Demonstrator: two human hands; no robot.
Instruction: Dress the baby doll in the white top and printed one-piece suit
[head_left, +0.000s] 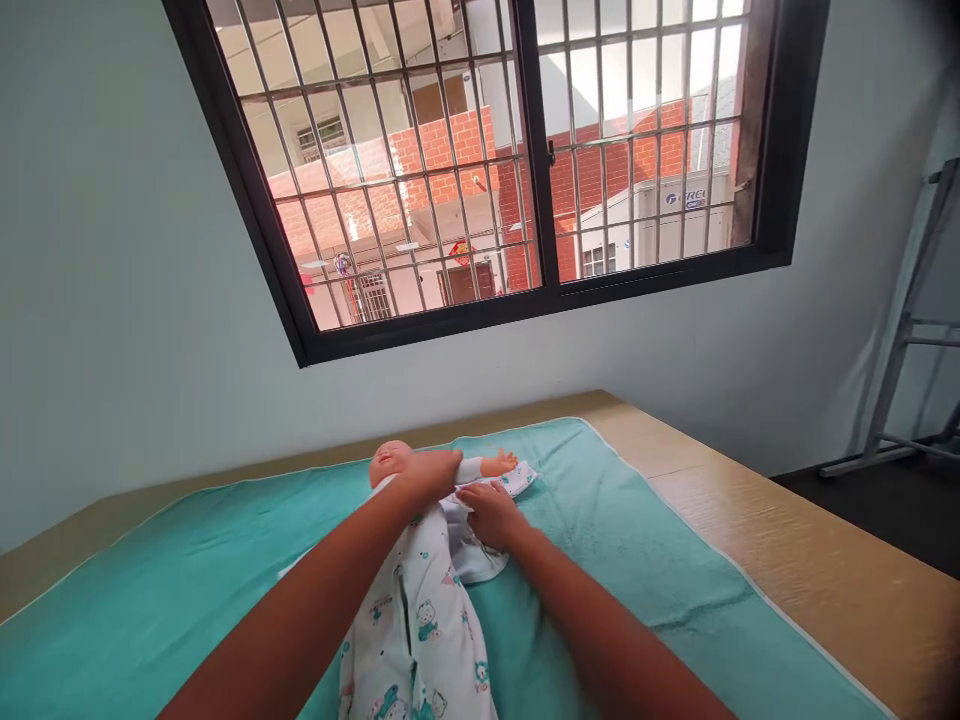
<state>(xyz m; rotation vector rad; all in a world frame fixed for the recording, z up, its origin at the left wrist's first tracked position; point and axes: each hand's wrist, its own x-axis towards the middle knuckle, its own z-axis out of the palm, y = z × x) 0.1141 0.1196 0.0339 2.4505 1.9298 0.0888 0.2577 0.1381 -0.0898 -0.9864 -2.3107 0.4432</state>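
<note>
A baby doll (392, 462) lies on its back on a teal towel (600, 500), head toward the wall, dressed in a white printed romper (420, 620). My left hand (431, 472) rests closed over the doll's shoulder and upper arm. My right hand (489, 512) pinches the white sleeve fabric beside the doll's outstretched arm (496, 464), whose small hand pokes out of the sleeve.
The towel covers a wooden table (787, 540) set against a pale wall under a barred window (517, 160). A grey metal stand (900, 380) is on the dark floor at the right.
</note>
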